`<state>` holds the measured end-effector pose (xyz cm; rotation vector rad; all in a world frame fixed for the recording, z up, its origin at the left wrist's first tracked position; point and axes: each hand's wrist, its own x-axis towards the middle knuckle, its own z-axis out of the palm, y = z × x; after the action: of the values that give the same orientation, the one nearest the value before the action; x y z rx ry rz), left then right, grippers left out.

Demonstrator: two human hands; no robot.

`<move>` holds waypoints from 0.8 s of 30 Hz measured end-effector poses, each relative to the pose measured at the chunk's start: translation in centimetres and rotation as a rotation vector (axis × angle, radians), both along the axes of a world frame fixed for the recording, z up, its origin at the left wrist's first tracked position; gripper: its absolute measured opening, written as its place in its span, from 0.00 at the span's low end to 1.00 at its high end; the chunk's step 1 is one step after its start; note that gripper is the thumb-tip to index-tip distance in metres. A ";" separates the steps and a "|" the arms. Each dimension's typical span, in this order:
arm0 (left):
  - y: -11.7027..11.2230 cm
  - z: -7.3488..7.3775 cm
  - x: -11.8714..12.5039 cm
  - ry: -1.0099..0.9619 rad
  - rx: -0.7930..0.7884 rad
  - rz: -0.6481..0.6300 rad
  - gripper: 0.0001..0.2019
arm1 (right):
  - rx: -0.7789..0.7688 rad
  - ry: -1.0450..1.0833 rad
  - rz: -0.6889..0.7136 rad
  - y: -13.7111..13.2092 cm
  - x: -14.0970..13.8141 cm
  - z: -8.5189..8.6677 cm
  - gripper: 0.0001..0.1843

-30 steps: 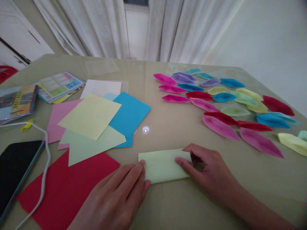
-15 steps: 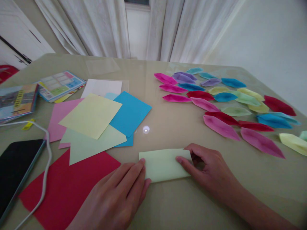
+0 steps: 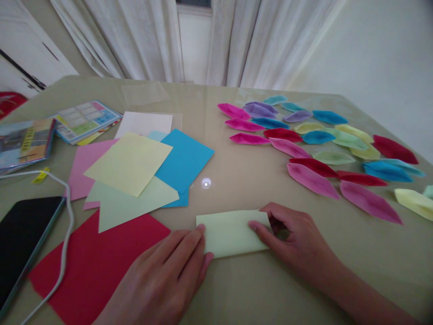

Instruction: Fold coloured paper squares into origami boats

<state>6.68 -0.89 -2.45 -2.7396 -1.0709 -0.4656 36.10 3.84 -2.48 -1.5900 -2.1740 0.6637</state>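
A pale green paper [image 3: 230, 232], folded into a rectangle, lies flat on the table [image 3: 243, 180] in front of me. My left hand [image 3: 165, 275] rests palm down with its fingers stretched out, and the fingertips press the paper's left edge. My right hand [image 3: 292, 241] is curled at the paper's right end. Its forefinger lies on top of the sheet and its thumb sits at the upper right corner, pinching that end.
Loose square sheets [image 3: 131, 180] in red, pink, yellow, green and blue lie at the left. Several folded paper boats [image 3: 314, 144] in mixed colours spread across the right. A dark tablet [image 3: 23, 234] with a white cable [image 3: 64, 225] and printed booklets [image 3: 54, 131] sit at the far left.
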 end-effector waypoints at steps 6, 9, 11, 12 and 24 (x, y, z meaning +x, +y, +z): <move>0.3 0.6 0.5 -0.022 0.031 0.015 0.23 | 0.001 -0.002 -0.001 0.0 0.0 -0.1 0.19; 0.3 0.7 0.6 -0.026 0.034 0.019 0.23 | -0.001 -0.004 -0.004 0.0 0.0 -0.1 0.19; 0.2 0.5 0.5 -0.026 0.031 0.019 0.23 | -0.003 -0.013 -0.002 0.0 0.0 -0.1 0.19; 0.1 0.4 0.5 -0.029 0.028 0.022 0.23 | -0.003 -0.016 -0.002 0.0 0.0 0.0 0.19; 0.0 -0.6 0.5 0.004 -0.072 0.012 0.18 | 0.008 -0.068 0.042 0.2 -0.2 0.6 0.20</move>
<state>7.22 -0.92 -3.01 -2.7933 -1.1234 -0.4285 35.90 4.05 -1.89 -1.5893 -2.2617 0.6208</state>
